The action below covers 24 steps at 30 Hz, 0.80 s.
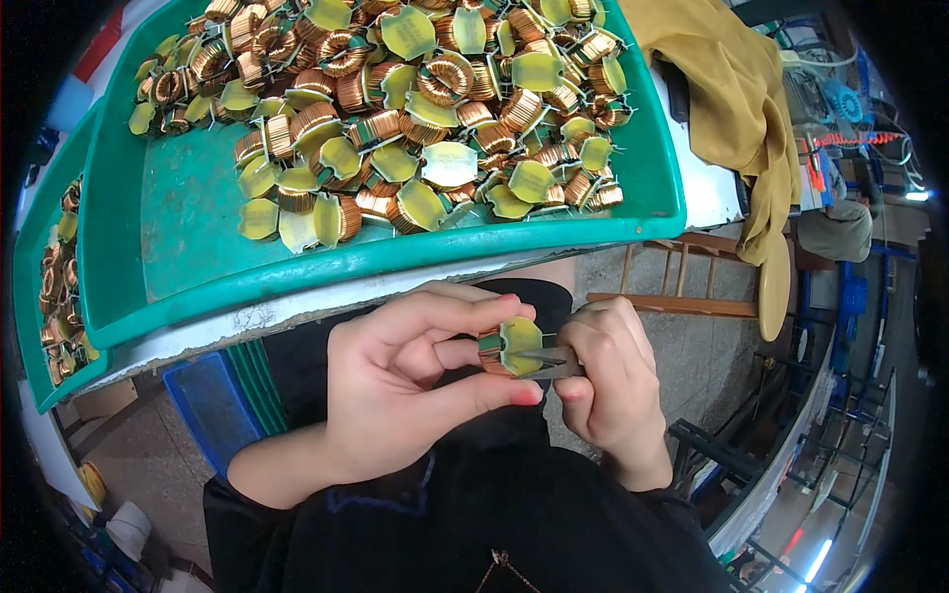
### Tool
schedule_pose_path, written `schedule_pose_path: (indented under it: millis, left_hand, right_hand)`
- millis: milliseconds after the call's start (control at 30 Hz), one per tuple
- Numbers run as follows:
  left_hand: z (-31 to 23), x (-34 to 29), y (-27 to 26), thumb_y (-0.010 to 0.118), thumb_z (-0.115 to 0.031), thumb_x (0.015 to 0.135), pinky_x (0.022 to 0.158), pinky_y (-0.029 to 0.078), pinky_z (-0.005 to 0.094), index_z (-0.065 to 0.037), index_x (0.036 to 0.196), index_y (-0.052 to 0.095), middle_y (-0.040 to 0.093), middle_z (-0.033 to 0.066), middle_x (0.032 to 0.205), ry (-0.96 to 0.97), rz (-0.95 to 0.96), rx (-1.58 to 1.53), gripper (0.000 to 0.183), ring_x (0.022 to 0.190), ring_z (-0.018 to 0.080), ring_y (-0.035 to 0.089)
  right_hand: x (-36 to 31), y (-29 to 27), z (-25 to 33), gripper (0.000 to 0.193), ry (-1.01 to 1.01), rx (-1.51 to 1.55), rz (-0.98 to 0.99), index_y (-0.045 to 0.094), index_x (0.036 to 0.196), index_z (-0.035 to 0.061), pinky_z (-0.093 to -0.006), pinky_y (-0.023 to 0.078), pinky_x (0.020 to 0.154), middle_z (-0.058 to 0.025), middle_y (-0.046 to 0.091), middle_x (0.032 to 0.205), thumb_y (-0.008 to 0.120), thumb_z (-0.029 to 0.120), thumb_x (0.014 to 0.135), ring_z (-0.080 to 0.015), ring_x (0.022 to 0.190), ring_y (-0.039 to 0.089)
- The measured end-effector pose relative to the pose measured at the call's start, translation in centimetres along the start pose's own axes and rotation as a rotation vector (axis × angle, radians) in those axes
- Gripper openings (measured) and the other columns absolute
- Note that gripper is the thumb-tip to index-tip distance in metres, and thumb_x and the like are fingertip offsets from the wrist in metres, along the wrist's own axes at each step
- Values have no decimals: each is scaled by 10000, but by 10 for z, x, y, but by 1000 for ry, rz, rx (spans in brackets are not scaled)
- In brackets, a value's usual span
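Note:
Between the thumb and fingers of my left hand (384,390) is a copper-wound coil (518,334) with a yellow-green base plate turned to the right. My right hand (615,371) is closed round a pair of pliers (560,364). Their pointed grey metal jaws are at the face of the plate, near its thin pins. Whether the jaws grip a pin is too small to tell, and the handles are hidden in my fist. Both hands are above my lap, just in front of the table edge.
Ahead, a green tray (395,255) holds a heap of similar coils (447,79). A second green tray (28,306) with more coils stands at the left. A mustard cloth (727,119) hangs at the right, above a wooden ladder-like frame (672,304). A blue bin (210,410) is below left.

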<state>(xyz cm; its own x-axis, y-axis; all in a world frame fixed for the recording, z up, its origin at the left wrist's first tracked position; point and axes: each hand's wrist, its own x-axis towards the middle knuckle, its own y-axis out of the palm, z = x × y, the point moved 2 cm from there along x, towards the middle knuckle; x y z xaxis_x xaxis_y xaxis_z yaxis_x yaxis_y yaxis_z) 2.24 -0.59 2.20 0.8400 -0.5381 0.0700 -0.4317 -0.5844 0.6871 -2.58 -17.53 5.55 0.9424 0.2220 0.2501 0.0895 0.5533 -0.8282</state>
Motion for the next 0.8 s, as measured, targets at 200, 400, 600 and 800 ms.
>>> schedule_pose_path:
  millis: [200,400,600,800]
  left_hand:
    - [-1,-2,1,651,190,708,838,542,315,60,1138,527,508,187,1164,17,0,33,466,995,240,581]
    - [-7,1,-1,683,163,693,816,533,274,57,1137,539,542,171,1124,156,70,319,479,937,204,596]
    - [-3,3,-1,714,159,647,767,537,290,38,1160,504,575,193,1085,207,116,433,567,898,234,615]
    - [-2,4,2,717,160,645,739,547,296,36,1179,498,591,212,1077,16,21,87,590,851,241,633]
  right_hand:
    - [6,-6,6,309,-93,-114,26,549,865,24,-325,407,648,-84,505,789,548,332,879,-227,669,445]
    - [4,-5,6,318,-97,-123,57,544,854,21,-320,400,598,-78,477,750,547,338,880,-219,623,414]
    - [-6,-3,7,324,-62,-189,16,539,856,18,-323,407,600,-83,490,752,535,340,892,-227,621,428]
    - [-6,-5,1,301,38,110,-53,540,881,6,-320,405,612,-100,508,776,514,305,906,-235,646,447]
